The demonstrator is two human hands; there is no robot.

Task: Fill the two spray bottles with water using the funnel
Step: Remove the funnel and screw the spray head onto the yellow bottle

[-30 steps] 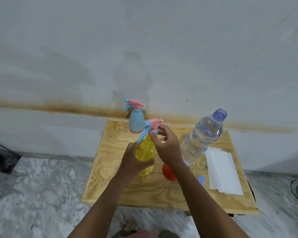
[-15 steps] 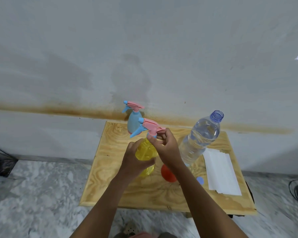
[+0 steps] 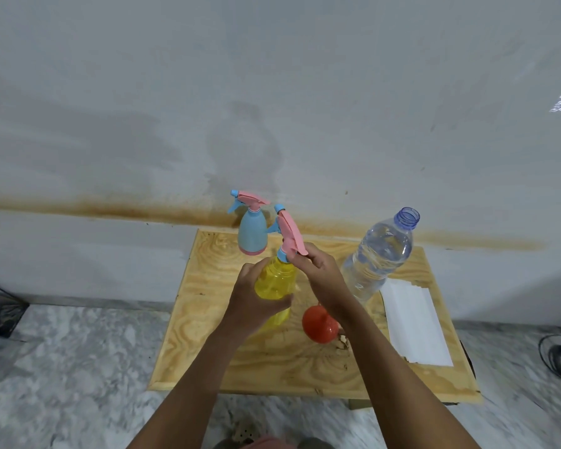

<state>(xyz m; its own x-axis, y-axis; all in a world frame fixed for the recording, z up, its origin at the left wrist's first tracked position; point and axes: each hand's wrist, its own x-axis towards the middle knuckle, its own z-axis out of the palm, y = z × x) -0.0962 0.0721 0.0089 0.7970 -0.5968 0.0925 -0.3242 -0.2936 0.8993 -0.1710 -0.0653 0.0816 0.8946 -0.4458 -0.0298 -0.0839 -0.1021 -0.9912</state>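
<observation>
Pink sprayer head [image 3: 289, 233] had swung from pointing left to tilting up and away toward the wall [image 3: 272, 92].
Upright at mid-desk [image 3: 208, 319] stood the yellow spray bottle [image 3: 274, 281], the left hand [image 3: 253, 303] wrapped round its body and the right hand [image 3: 321, 270] with its grip pinched on the head; blue spray bottle [image 3: 252, 233] behind, orange funnel [image 3: 319, 324] beside, marble floor [image 3: 78, 351] below.

Both bare forearms reach in over the near edge of the surface [image 3: 204, 351] and converge near its middle. The left hand [image 3: 256, 303] wraps around the yellow spray bottle [image 3: 277, 280], while the right hand [image 3: 323, 270] pinches the pink spray head [image 3: 290, 233] with curled fingers.
</observation>
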